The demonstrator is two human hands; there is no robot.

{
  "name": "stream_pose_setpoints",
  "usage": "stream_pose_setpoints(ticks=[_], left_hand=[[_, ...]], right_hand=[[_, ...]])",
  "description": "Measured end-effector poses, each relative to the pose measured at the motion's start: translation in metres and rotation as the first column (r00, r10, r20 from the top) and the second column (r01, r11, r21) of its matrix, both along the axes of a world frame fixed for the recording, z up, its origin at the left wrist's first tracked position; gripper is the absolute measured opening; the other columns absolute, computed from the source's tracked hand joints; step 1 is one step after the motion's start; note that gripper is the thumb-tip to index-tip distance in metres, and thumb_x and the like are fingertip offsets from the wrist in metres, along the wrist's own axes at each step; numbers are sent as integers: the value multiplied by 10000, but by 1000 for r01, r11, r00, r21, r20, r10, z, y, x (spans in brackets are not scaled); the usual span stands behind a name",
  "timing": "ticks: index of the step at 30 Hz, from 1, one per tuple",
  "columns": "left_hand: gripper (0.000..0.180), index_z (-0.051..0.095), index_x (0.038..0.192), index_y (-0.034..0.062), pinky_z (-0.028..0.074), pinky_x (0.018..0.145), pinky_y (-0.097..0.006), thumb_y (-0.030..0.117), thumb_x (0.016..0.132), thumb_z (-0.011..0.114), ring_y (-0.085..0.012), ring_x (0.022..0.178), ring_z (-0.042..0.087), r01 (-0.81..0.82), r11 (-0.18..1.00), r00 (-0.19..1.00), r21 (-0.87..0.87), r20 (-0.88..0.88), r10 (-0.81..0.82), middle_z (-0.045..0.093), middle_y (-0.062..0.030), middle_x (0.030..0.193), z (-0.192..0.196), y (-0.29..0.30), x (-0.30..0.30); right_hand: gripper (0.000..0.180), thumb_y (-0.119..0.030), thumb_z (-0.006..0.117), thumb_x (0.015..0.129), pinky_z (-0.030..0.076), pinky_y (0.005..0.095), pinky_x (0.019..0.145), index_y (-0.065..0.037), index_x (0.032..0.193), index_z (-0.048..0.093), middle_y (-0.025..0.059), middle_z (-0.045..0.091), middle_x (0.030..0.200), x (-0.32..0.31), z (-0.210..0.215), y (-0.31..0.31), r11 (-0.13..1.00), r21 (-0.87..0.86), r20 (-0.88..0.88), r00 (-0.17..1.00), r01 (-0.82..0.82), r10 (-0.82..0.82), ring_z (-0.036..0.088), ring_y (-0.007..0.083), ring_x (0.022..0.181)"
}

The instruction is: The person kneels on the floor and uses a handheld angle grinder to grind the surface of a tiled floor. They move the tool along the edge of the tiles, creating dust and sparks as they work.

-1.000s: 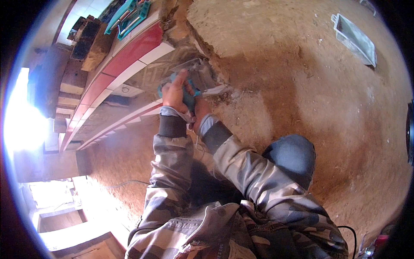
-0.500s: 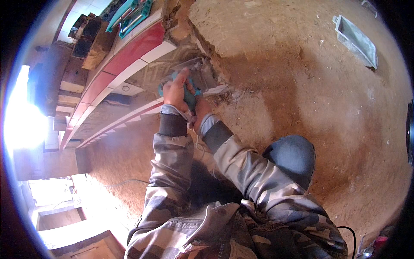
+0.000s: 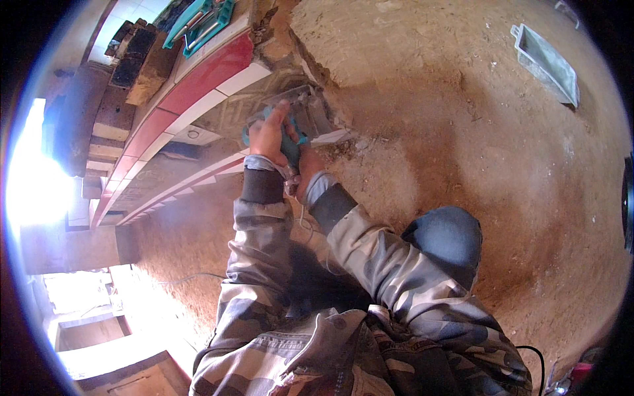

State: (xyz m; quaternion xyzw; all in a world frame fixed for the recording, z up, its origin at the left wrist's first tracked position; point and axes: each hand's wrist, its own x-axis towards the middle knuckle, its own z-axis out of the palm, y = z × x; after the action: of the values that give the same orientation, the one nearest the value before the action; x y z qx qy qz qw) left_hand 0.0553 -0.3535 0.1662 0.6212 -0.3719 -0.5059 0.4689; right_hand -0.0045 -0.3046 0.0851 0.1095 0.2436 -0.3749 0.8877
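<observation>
While both hands have stayed in the upper middle of the frame, the left hand is wrapped on the teal cutting tool and the right hand grips behind it. Its blade bites on along the tiled step.

Your left hand lies on the power tool, your right hand just behind it; a trough sits well apart on the right.

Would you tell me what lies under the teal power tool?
The teal power tool rests on patterned tile beside red-and-white tiles. Both hands cover its body; the contact spot is hidden.
</observation>
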Motion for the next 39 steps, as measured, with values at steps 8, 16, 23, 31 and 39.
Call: stream_pose_setpoints(ticks=[8, 16, 23, 31, 39], left_hand=[[405, 612, 685, 9, 416, 502, -356, 376, 832, 694, -219, 503, 552, 18, 1000, 1000, -11, 1, -18, 582, -109, 609, 0, -8, -1], [393, 636, 737, 15, 413, 519, -356, 391, 842, 678, -218, 509, 539, 71, 995, 992, 68, 101, -77, 584, -94, 604, 10, -21, -13], [277, 645, 903, 78, 455, 510, -347, 354, 905, 619, -210, 528, 550, 87, 993, 993, 76, 70, -93, 545, -54, 619, 7, 13, -11], [381, 604, 643, 50, 434, 544, -329, 353, 869, 652, -199, 530, 537, -4, 999, 998, -45, 69, 7, 560, -75, 569, 12, 79, -14], [390, 609, 620, 25, 432, 535, -322, 328, 857, 676, -191, 518, 541, 6, 984, 998, -177, 63, 5, 581, -85, 566, 10, 98, -4]], right_hand=[[470, -696, 504, 853, 201, 234, 325, -255, 691, 522, -73, 416, 476, -7, 4, -8, 991, -41, 26, 991, -131, 132, 272, 80, 310], [403, -570, 502, 887, 243, 251, 351, -200, 732, 468, -29, 377, 517, -8, 2, -13, 997, 74, -73, 997, 24, -19, 343, 112, 378], [492, -618, 476, 898, 274, 272, 359, -160, 718, 481, 2, 406, 484, -3, 4, 22, 998, 52, -55, 998, 38, -35, 381, 137, 385], [419, -557, 448, 945, 279, 292, 291, -179, 818, 579, -28, 473, 515, -1, 9, 71, 990, -125, 55, 997, 66, -60, 369, 123, 312], [351, -454, 404, 999, 422, 257, 402, -178, 1057, 614, -39, 634, 821, 21, -10, 72, 949, -208, 70, 972, 235, -225, 572, 101, 572]])
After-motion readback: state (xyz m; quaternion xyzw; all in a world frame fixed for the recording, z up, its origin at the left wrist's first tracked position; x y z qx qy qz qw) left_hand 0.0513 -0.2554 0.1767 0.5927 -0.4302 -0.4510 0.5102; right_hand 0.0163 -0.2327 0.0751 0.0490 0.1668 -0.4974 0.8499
